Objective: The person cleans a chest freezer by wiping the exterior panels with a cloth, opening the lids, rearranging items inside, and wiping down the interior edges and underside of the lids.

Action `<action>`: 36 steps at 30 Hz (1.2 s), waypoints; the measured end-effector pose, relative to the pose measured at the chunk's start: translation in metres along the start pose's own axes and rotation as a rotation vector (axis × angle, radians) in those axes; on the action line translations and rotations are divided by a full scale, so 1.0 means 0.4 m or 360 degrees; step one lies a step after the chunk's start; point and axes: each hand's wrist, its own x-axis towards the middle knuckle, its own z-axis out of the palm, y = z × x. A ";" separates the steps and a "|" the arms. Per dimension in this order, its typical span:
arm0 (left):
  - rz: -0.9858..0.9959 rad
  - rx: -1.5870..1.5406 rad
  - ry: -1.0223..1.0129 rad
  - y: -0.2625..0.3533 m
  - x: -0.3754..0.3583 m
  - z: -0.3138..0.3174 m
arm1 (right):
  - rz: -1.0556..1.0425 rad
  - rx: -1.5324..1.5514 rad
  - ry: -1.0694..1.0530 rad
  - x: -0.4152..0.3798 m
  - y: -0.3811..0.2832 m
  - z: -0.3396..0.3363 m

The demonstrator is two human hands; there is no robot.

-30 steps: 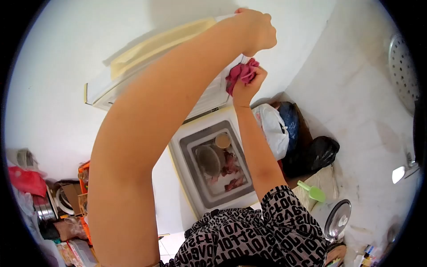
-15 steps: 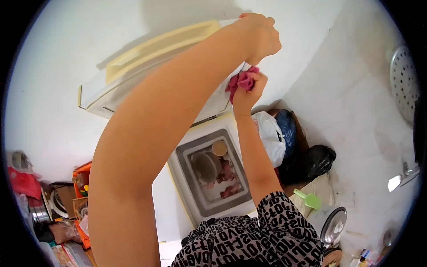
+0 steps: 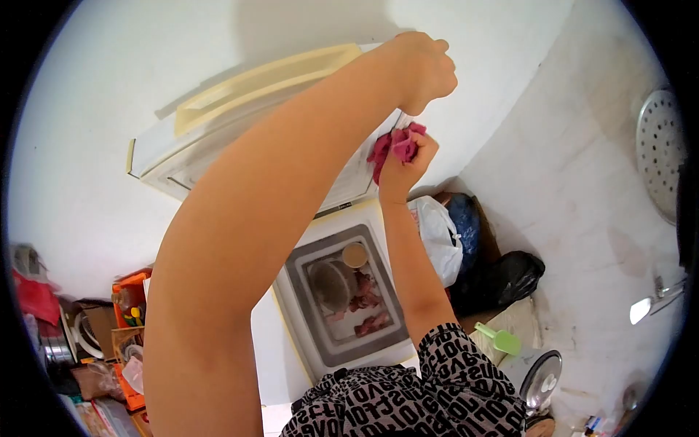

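My right hand (image 3: 409, 164) is closed around a crumpled pink cloth (image 3: 384, 151), which touches the inner face of the raised white freezer lid (image 3: 255, 131) near its right edge. Above it, my left hand (image 3: 428, 71) is curled over the lid's upper right corner; its fingertips are partly hidden. My left forearm crosses in front of much of the lid. Below the hands lies the open chest freezer (image 3: 309, 266), with a grey inner rim. Inside are a round grey container (image 3: 333, 286), a small tan round tub (image 3: 354, 255) and pinkish pieces (image 3: 368, 291) at the bottom.
On the right are a white plastic bag (image 3: 437, 237), a black bag (image 3: 513, 280), a green scoop (image 3: 499, 337) and a pot lid (image 3: 542, 379). A perforated metal disc (image 3: 661, 156) hangs on the wall. Orange crates (image 3: 131, 291) and packed household goods stand at left.
The right hand and the pink cloth have shifted slightly down along the lid. My left hand stays at the corner. The whole view has tilted a little.
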 end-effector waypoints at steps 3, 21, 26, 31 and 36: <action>-0.0054 -0.0035 0.0115 -0.011 -0.012 0.022 | 0.0212 0.0048 0.0024 -0.026 0.012 -0.006; -0.0803 -0.0370 0.0227 -0.001 -0.057 0.027 | 0.0030 0.0097 -0.0220 0.009 0.020 0.016; -0.0830 -0.0425 0.0073 0.013 -0.067 -0.011 | 0.0141 0.0543 -0.0170 0.066 -0.071 0.050; -0.0786 -0.0404 0.0095 0.024 -0.054 -0.011 | 0.0287 0.0448 -0.0143 -0.014 0.070 -0.006; -0.0816 -0.0363 0.0077 0.003 -0.072 -0.004 | 0.0145 0.0029 -0.0357 -0.020 0.047 -0.031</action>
